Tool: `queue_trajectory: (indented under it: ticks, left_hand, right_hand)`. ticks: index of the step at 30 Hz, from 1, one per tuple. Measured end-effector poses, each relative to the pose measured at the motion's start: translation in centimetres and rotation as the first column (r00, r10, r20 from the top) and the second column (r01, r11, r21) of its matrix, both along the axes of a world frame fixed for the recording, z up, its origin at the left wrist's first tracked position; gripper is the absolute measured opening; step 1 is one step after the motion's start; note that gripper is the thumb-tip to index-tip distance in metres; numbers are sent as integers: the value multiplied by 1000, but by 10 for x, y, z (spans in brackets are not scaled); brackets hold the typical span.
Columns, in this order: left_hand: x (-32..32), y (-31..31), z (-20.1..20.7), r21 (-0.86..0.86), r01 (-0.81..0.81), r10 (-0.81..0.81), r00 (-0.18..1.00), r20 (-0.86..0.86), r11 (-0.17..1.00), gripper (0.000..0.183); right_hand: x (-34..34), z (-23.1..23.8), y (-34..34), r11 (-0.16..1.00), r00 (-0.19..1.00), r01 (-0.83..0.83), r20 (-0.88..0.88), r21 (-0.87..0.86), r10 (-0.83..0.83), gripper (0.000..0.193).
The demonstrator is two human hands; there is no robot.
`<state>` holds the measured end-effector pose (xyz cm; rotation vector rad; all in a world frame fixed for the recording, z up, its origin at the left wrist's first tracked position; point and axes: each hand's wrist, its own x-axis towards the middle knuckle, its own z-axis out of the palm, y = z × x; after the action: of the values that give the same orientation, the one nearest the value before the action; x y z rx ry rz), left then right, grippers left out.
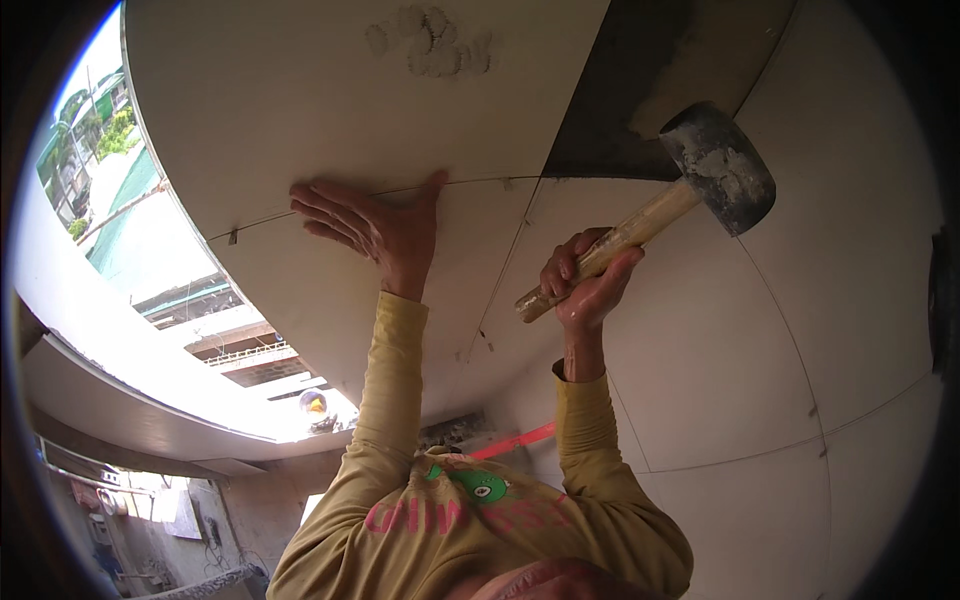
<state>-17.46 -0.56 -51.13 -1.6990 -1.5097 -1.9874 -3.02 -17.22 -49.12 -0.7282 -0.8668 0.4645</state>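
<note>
My left hand (375, 228) lies flat with fingers stretched against large pale tiles (330, 90), across the thin joint between two of them. Nothing is in it. In my right hand (588, 280) is a rubber mallet (718, 165), gripped by its wooden handle. The mallet's black head is smeared with whitish grey dust or mortar and points up to the right. Behind the head shows a dark, untiled patch (610, 120) edged by tiles. I cannot tell whether the head touches the surface.
Small clips (233, 236) stick out of the tile joints. Along the left runs a bright opening (130, 240) with trees and roofs outside. A red strip (515, 440) lies behind my right arm. Pipes and a rough wall (290, 490) are at the lower left.
</note>
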Motion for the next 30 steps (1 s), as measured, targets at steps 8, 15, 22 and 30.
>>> queue_trajectory:
  ticks: [8, 15, 22, 30]
  left_hand:
    - [3, 11, -7, 30, -60, 60, 998, -30, 998, 154]
    - [-1, 12, -8, 2, -66, 66, 997, -44, 998, 149]
    - [-49, 5, -55, 73, 31, -5, 942, -335, 997, 109]
    - [-147, -14, -83, 209, 14, 11, 993, -116, 978, 69]
  right_hand:
    - [37, -31, -16, 976, 994, -103, -49, -191, 96, 68]
    - [56, -41, -10, 978, 972, 178, 172, -107, -159, 61]
    - [36, -43, -13, 967, 980, 180, -50, -178, -192, 62]
    - [-8, -75, 0, 862, 904, 419, 48, -286, -424, 53]
